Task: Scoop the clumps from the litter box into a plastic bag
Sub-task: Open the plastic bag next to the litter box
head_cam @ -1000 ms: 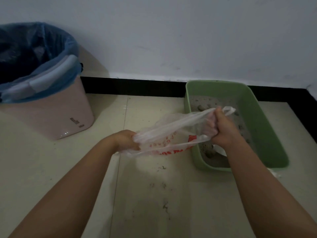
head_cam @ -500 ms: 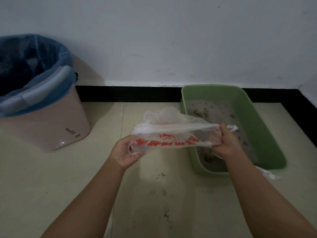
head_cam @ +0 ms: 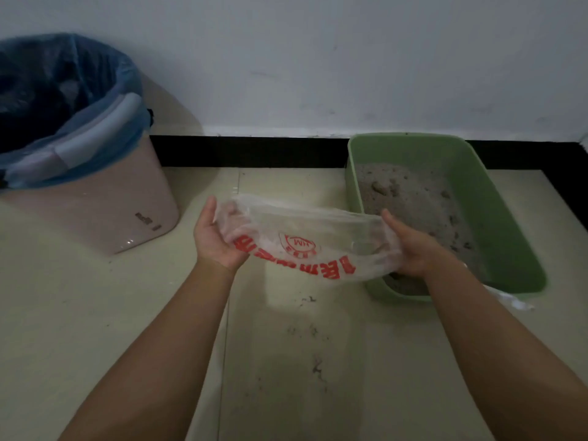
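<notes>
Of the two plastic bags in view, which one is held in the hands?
The clear plastic bag with red print, stretched between the left hand and right hand. The blue bag lines the pink bin.

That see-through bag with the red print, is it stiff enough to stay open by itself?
Probably not. The plastic bag looks thin and floppy: it sags and wrinkles between the left hand and the right hand. It seems very light, and its film is likely slippery, so it may collapse once released.

The plastic bag [head_cam: 305, 246] hangs between both hands, litter box [head_cam: 496, 218] at two o'clock, bin [head_cam: 95, 214] at ten o'clock
</notes>
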### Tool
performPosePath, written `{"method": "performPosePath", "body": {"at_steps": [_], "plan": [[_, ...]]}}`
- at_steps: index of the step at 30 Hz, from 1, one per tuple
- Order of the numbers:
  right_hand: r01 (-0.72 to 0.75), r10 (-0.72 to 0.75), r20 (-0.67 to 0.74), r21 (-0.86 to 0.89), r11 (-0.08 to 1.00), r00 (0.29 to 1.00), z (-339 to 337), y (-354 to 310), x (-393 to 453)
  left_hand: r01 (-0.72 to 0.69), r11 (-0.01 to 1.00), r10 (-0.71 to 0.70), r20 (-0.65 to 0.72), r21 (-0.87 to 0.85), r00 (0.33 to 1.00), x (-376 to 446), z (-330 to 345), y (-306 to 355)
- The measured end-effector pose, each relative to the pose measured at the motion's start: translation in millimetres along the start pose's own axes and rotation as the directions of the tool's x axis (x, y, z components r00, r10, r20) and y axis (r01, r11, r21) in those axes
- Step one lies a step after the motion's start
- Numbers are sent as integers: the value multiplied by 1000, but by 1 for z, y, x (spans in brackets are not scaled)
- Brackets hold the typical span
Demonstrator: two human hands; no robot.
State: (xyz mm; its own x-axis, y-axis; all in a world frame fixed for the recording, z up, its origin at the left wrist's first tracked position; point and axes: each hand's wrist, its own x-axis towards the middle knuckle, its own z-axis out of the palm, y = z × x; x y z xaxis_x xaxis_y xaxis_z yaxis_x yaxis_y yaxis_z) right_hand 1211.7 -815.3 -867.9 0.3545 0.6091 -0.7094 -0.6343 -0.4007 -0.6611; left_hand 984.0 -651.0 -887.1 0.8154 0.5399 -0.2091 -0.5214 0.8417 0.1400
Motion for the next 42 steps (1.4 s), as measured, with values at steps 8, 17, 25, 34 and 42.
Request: {"method": "performPosePath", "body": {"at_steps": [8, 17, 25, 34, 42], "plan": [[242, -521, 188, -970, 35, 832, 42, -9, -10, 185, 972, -175, -80, 144, 981, 7, -16, -6], [155, -220, 193, -971, -180, 956, 64, 27, 0, 282, 946, -294, 54, 160, 954, 8, -17, -3], [90, -422, -66, -937, 338, 904, 61, 21, 4, 303, 290, 665, -419, 908, 618, 4, 16, -13], [88, -185, -157, -481, 872, 970, 75, 30, 7, 572, 85, 542, -520, 816, 661, 8, -6, -76], [35, -155, -225, -461, 887, 962, 52, 23, 6, 457, -185, 696, -212, 870, 685, 5, -18, -28]]}}
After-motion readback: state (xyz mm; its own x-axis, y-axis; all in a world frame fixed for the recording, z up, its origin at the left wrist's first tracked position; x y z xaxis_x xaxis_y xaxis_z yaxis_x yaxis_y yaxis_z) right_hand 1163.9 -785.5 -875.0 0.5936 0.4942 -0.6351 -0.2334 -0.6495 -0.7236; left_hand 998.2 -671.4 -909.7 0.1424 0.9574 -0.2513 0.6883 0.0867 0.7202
